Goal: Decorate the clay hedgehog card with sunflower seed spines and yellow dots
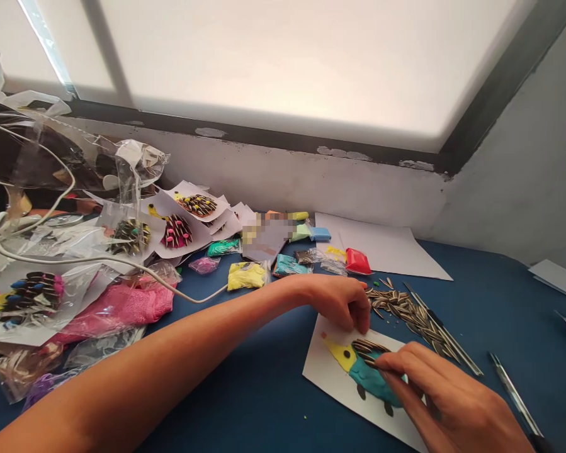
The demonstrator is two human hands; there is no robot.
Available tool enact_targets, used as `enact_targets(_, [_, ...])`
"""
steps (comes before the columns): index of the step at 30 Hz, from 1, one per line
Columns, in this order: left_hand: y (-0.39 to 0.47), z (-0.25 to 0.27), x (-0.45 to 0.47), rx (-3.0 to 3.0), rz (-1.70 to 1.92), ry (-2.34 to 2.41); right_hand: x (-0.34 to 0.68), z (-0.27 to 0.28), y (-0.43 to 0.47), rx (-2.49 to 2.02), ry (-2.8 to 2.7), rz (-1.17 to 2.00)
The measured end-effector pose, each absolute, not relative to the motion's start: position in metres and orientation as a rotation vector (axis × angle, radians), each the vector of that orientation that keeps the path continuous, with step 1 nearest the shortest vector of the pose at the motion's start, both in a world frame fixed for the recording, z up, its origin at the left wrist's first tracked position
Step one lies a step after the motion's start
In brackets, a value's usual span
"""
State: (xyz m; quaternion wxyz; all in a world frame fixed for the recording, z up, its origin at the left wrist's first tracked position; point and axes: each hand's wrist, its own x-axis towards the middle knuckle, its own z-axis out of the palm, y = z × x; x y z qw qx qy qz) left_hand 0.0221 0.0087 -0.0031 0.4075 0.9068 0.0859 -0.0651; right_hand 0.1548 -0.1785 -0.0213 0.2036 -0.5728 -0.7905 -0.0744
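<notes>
Two hands [457,390], one clay animal [372,380]

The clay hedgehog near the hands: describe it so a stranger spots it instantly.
On the blue table, find the white card under the right hand. The clay hedgehog there has a yellow head and teal body. Unlike the hedgehogs at left, its seeds show no coloured dots.

Bright backlight from the window [287,69]
</notes>
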Motion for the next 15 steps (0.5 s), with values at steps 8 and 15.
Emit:
enact_targets(8, [0.0115, -0.007, 0.0246, 2.275, -0.192, 0.201, 0.1524, -0.0227, -0.172, -1.583, -2.248, -0.308])
enact_targets(15, [0.0121, -0.0098, 0.0256, 2.258, -0.189, 0.185, 0.1526, -0.0199, -0.174, -1.641, -2.242, -0.219])
